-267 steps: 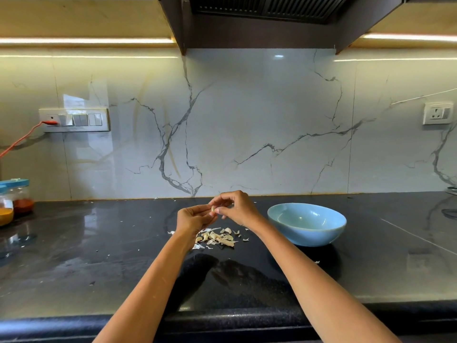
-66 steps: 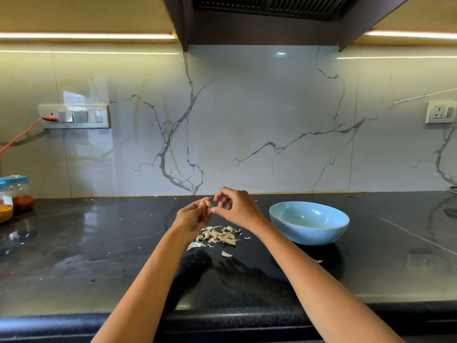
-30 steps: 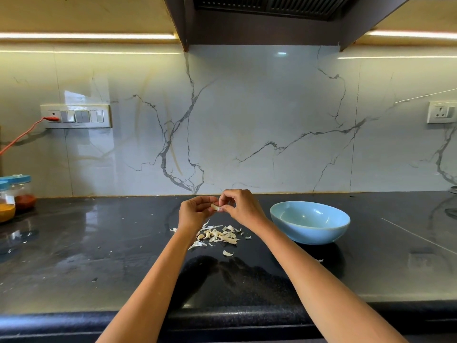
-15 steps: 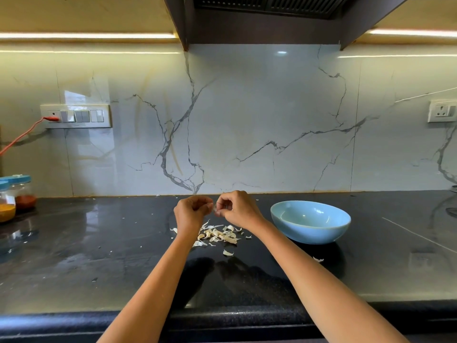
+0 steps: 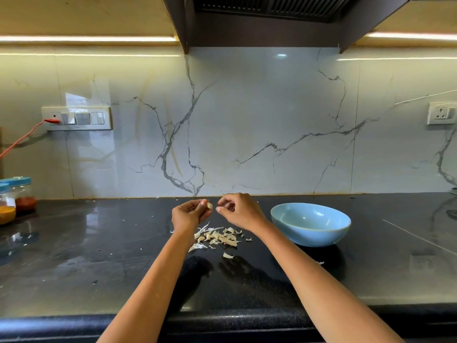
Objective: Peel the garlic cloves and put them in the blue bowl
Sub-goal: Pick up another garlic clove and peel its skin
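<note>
My left hand [image 5: 189, 215] pinches a pale garlic clove [image 5: 209, 206] at its fingertips, above the black counter. Just to its right, a small gap away, my right hand [image 5: 238, 211] has its fingers curled with thumb and forefinger pressed together; whether a bit of skin sits between them I cannot tell. Under both hands lies a pile of garlic skins [image 5: 217, 237]. The blue bowl [image 5: 310, 224] stands on the counter to the right of my right hand, and no cloves show in the part of its inside I can see.
Two blue-lidded spice jars [image 5: 14, 199] stand at the far left by the wall. A red cable [image 5: 22, 138] runs to the switch panel [image 5: 76, 118]. A wall socket [image 5: 441, 116] is at the right. A dark hood [image 5: 272, 18] hangs overhead. Skin scraps dot the counter [image 5: 99, 243].
My hands, which were together at the clove, have drawn slightly apart. The clove stays with my left hand. One more skin piece lies in front of the pile than 8.9 s ago.
</note>
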